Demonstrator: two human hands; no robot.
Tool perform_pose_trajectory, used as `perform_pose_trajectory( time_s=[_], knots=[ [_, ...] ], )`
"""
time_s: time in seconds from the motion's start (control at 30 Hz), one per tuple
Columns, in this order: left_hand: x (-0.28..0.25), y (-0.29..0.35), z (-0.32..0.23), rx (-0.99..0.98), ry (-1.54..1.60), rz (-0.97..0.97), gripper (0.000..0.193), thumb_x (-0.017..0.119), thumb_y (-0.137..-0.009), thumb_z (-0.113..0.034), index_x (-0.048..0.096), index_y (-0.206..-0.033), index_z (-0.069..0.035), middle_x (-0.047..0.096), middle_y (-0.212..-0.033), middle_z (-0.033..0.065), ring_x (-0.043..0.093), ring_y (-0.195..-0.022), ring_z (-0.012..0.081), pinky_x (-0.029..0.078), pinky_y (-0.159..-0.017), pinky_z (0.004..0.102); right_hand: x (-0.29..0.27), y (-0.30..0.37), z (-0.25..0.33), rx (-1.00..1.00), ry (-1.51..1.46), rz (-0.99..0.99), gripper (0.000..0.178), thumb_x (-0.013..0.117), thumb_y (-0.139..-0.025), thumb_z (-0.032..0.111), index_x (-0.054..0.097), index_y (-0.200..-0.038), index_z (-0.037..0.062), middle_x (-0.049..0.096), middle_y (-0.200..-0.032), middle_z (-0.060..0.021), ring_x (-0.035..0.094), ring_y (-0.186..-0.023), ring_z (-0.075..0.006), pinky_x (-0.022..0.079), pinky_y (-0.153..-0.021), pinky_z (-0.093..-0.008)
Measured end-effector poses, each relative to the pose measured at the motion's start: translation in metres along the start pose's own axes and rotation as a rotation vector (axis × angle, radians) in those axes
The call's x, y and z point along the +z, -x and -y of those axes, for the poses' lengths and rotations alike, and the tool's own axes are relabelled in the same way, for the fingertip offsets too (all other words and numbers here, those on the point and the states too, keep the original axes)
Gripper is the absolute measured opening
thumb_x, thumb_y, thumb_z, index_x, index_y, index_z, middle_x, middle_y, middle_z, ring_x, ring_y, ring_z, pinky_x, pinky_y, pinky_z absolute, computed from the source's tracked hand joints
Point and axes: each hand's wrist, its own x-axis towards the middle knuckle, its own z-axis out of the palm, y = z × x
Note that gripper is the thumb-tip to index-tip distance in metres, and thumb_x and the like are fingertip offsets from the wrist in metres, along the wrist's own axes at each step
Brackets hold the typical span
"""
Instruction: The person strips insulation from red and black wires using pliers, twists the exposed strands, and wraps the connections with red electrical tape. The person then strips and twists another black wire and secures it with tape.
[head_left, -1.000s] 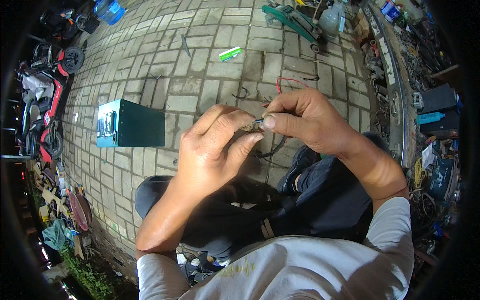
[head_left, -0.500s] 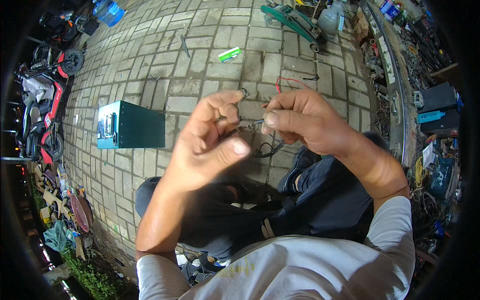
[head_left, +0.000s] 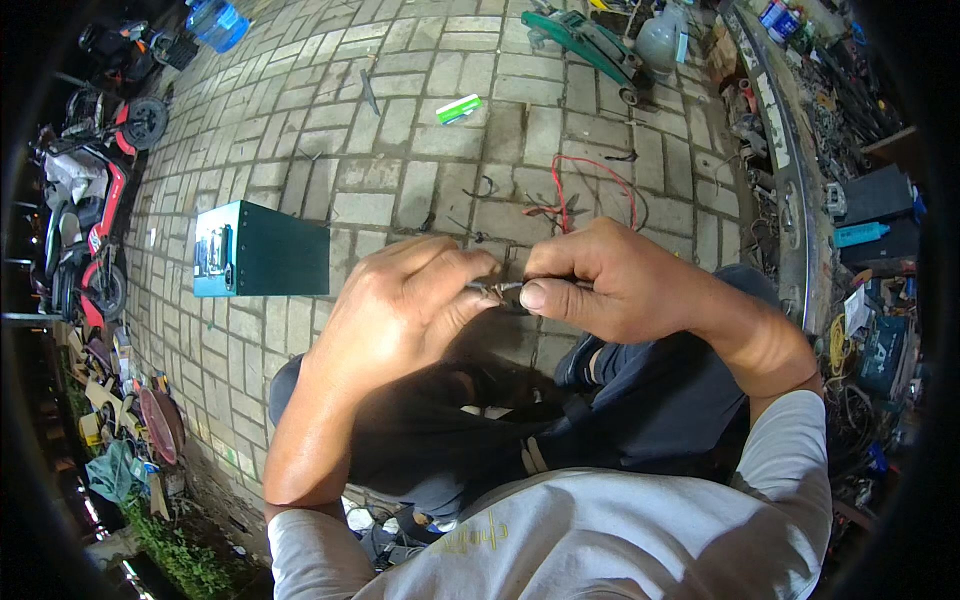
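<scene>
My left hand [head_left: 415, 295] is closed, thumb and forefinger pinching one side of a thin wire [head_left: 509, 286]. From the other side my right hand [head_left: 615, 285] pinches the same wire, its thumb pressed against the forefinger. A short stretch with loose, bare-looking strands shows between the fingertips; the rest is hidden in my hands. On the paving just beyond them lies a looped red wire [head_left: 557, 185]. Short dark scraps [head_left: 483, 188] are scattered beside it.
A dark green metal box [head_left: 285, 250] stands to the left. Farther off are a green-and-white carton [head_left: 459, 109] and a green floor jack [head_left: 585, 48]. Red scooters [head_left: 100, 245] line the far left. Tools and clutter lie past a metal rail [head_left: 795, 150] on the right.
My left hand has gone from spread fingers to a pinch on the wire. My right hand has come down a little, uncovering more of the red wire.
</scene>
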Motion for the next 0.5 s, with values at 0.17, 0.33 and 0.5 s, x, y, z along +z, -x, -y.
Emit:
perform_pose_trajectory(
  time_s=[0.17,0.33,0.5],
  knots=[
    [0.001,0.008,0.005,0.277,-0.231,-0.037,0.023,0.074,-0.070,-0.017,0.062,-0.087,-0.008,0.042,-0.058,0.0009,0.051,-0.047,0.0182,0.041,-0.042,0.0319,0.011,0.009,-0.009,-0.288,0.122,-0.140,0.020,0.063,-0.087,0.015,0.056,-0.072,0.0033,0.048,-0.056,-0.0097,0.052,-0.049,-0.0281,0.039,-0.047,-0.0361],
    [0.003,0.009,0.004,0.259,-0.198,-0.103,0.023,0.073,-0.072,-0.016,0.063,-0.089,-0.005,0.051,-0.061,0.0036,0.054,-0.049,0.0205,0.043,-0.043,0.0325,0.009,0.010,-0.001,-0.289,0.144,-0.169,0.023,0.062,-0.087,0.015,0.052,-0.069,0.0039,0.049,-0.057,-0.0121,0.052,-0.051,-0.0322,0.040,-0.048,-0.0389],
    [0.015,0.005,-0.002,0.167,-0.068,-0.090,0.020,0.072,-0.078,-0.014,0.064,-0.091,-0.002,0.065,-0.073,0.0101,0.061,-0.055,0.0261,0.047,-0.049,0.0334,0.005,0.002,-0.001,-0.309,0.262,-0.250,0.024,0.062,-0.086,0.015,0.051,-0.068,0.0043,0.050,-0.059,-0.0122,0.054,-0.053,-0.0324,0.041,-0.048,-0.0396]
  ],
)
